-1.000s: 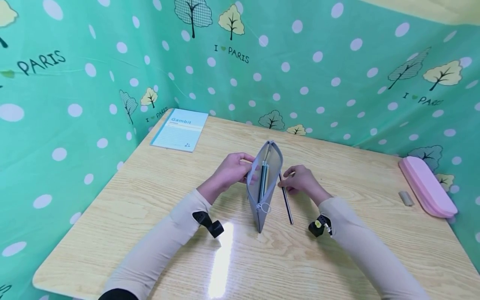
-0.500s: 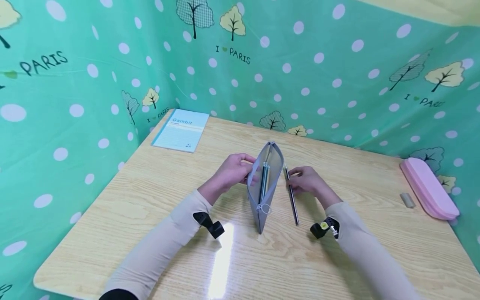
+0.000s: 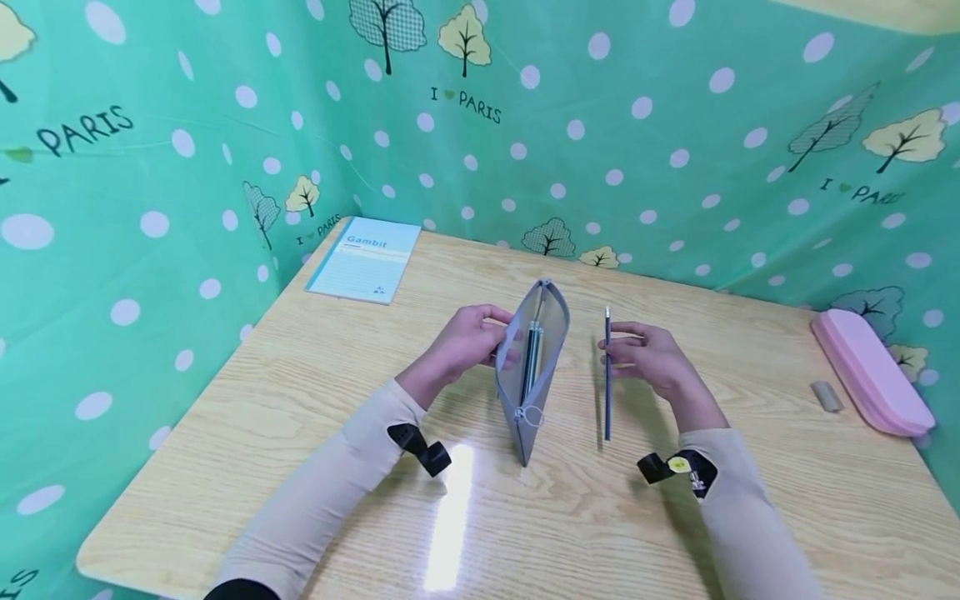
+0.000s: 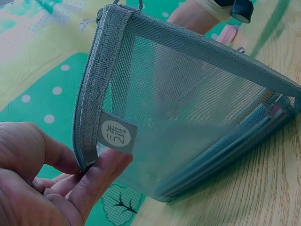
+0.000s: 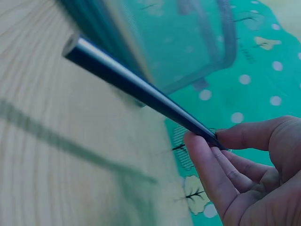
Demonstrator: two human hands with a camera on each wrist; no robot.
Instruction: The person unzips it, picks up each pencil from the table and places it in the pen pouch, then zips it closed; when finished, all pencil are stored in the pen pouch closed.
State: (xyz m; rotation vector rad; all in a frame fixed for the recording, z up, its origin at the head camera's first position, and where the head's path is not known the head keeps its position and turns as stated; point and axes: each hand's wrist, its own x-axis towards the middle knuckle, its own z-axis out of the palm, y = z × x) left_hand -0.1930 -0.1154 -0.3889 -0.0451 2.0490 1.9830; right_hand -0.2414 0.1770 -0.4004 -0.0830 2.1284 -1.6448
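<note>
A grey mesh zip pouch [image 3: 531, 408] stands on the table with its mouth spread wide, several pencils [image 3: 532, 358] inside. My left hand [image 3: 472, 337] pinches the pouch's left edge between thumb and fingers; in the left wrist view the thumb and fingers [image 4: 101, 176] meet at the zip band beside a small label [image 4: 117, 133]. To the right of the pouch, my right hand [image 3: 645, 354] pinches a dark pencil [image 3: 607, 383] near its upper part, apart from the pouch. In the right wrist view the pencil [image 5: 136, 89] slants up toward the camera above the tabletop, its flat end foremost.
A light blue notebook [image 3: 363, 260] lies at the table's back left. On the right are a pink pencil case [image 3: 870, 371] and a small grey eraser [image 3: 827, 397]. A green dotted curtain [image 3: 480, 150] hangs behind and to the left of the wooden table [image 3: 262, 417].
My right hand has lifted the pencil off the table and moved right, away from the pouch; the pencil has turned upright in the head view. My left hand keeps its hold.
</note>
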